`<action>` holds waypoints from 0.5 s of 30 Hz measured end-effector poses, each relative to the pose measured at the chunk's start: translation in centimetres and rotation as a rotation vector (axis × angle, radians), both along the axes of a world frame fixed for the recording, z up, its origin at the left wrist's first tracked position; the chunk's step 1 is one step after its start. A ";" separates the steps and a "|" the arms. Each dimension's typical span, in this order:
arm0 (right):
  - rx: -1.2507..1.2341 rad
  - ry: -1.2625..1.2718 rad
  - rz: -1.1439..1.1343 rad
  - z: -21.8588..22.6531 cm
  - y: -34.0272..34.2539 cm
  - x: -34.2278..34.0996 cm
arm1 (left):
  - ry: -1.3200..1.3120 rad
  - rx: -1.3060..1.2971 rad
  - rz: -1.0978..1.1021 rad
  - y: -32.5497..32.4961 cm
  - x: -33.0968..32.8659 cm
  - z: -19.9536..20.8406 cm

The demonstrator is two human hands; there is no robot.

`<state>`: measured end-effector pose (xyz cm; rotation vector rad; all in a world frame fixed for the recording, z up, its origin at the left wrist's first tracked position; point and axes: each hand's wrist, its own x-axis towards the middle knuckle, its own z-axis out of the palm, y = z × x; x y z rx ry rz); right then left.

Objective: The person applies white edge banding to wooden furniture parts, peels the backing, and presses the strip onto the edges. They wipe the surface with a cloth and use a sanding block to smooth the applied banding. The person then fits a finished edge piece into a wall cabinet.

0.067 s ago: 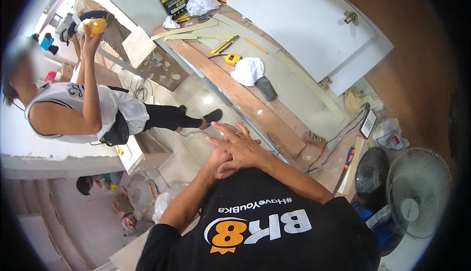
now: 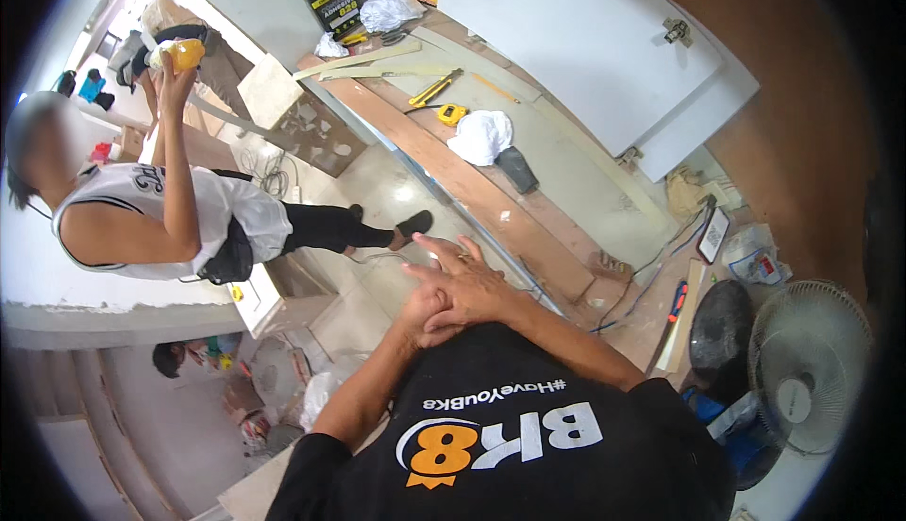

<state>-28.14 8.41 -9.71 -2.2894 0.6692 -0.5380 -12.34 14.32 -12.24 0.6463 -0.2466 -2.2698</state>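
The left hand (image 2: pixel 424 315) and right hand (image 2: pixel 481 293) are clasped together in front of the black T-shirt (image 2: pixel 510 379), with no tool visible in either. Some fingers (image 2: pixel 466 246) stand straight and a little apart while others fold over the opposite hand; how firmly each hand closes cannot be told.

Just beyond them lies the long reddish-brown wooden board (image 2: pixel 467 195), along the near edge of the dusty desk (image 2: pixel 590 195), untouched by either hand. On the desk rest a yellow utility knife (image 2: pixel 437 88), a yellow tape measure (image 2: pixel 452 114), a thin orange pencil (image 2: pixel 495 88) and a crumpled white cloth (image 2: pixel 480 138) beside a dark grey block (image 2: pixel 517 171).

As for progress, the flat white panel (image 2: pixel 576 40) already carries a metal hinge (image 2: pixel 676 31) near one corner and another along its lower edge; whether it is hung cannot be told. The thin pale wooden strips (image 2: pixel 382 65) lie loose at the far end, apparently not yet fixed. With the tools set down, work at the desk seems unfinished and paused.
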 end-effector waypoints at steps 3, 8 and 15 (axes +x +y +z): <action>0.020 0.033 -0.023 -0.6 -0.4 0.4 | -0.013 -0.045 -0.107 1.2 2.6 0.6; 0.084 -0.001 -0.087 -2.6 -0.9 1.9 | -0.282 -0.269 -0.212 1.1 6.4 3.0; 0.103 0.229 -0.229 -9.4 -1.2 2.6 | -0.781 -0.592 -0.320 0.1 16.3 5.3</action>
